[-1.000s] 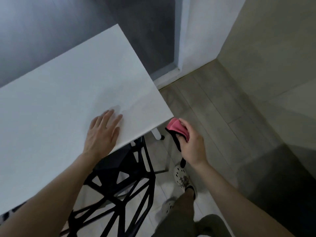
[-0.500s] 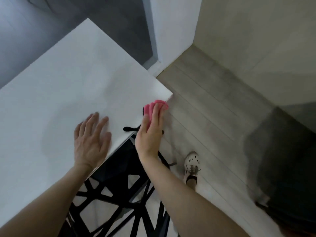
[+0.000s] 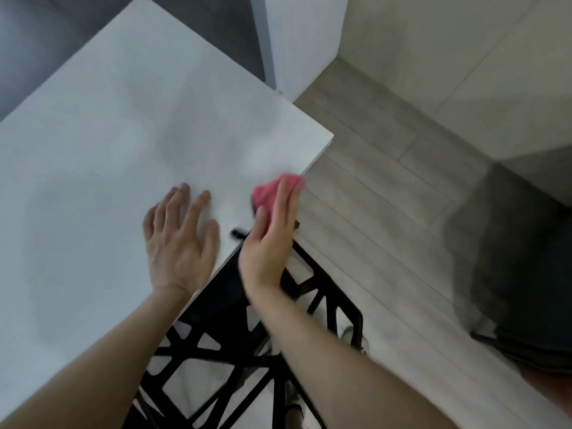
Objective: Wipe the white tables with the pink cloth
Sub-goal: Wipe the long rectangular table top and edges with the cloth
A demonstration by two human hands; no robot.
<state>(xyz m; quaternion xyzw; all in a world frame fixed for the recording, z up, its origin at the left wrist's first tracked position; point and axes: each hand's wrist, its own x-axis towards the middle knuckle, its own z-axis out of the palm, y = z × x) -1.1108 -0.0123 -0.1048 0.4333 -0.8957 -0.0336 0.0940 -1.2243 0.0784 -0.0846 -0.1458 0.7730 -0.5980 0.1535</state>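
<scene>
Cloth first: your pink cloth sits bunched under your right hand, at the right-hand edge of the white table, a little short of the corner. The fingers of that hand lie straight and close together, pressing down on the cloth rather than curling round it. The thumb lies alongside, and blur hides whether it pinches anything. Your left hand lies flat on the tabletop just beside it, fingers spread and holding nothing.

The main risk, as I judge it, is losing the cloth over the edge. With only flat fingers on top and so little table beyond them, a stroke outward could push the bundle off onto the floor. Sweep inward, toward the middle of the top, or curl your fingers over the cloth before you follow the rim.

A second risk is the thin black strip trailing from under your palm. It may drag behind and catch on the black chair tucked just below the edge.

A cloth this bunched probably touches only a narrow band, so you could leave unwiped strips between passes. Spreading it flatter would help. Your left hand also covers a patch that will need its own pass.
</scene>
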